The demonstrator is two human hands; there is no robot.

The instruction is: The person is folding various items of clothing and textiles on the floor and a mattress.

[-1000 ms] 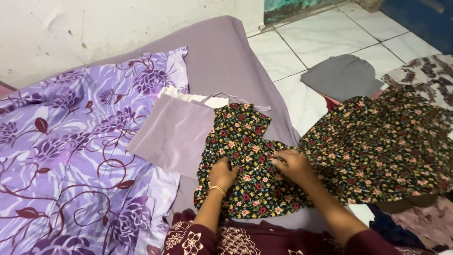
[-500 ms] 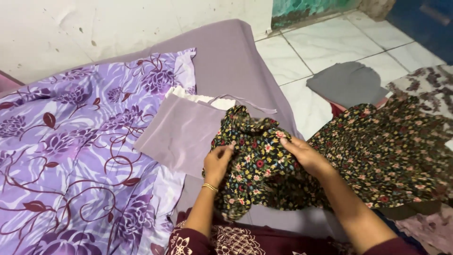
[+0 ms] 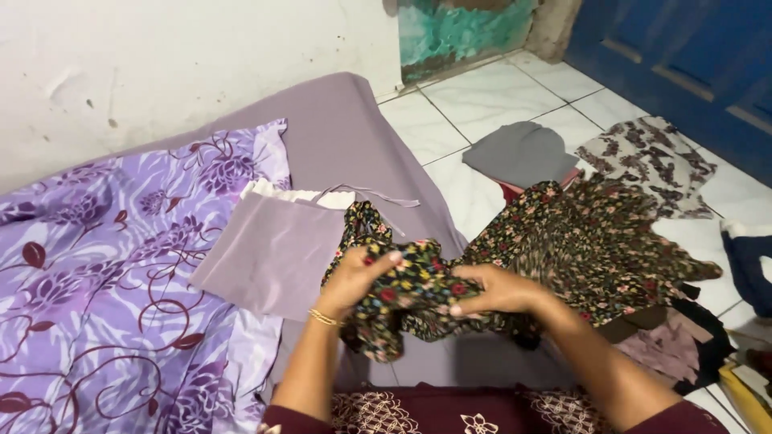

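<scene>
Two hands gather the black floral garment (image 3: pixel 418 281) above the mauve bed (image 3: pixel 354 128): your left hand (image 3: pixel 354 277) and right hand (image 3: pixel 494 289) have fingers clamped on bunched folds, lifting it clear of the folded lilac cloth (image 3: pixel 269 249).

The fingertips of the left hand (image 3: pixel 354 277) and right hand (image 3: pixel 492 291) are buried in the bunched floral cloth (image 3: pixel 418 293); the purple bedsheet (image 3: pixel 104 273) and blue door (image 3: pixel 683 56) are cut off by the frame edges
</scene>
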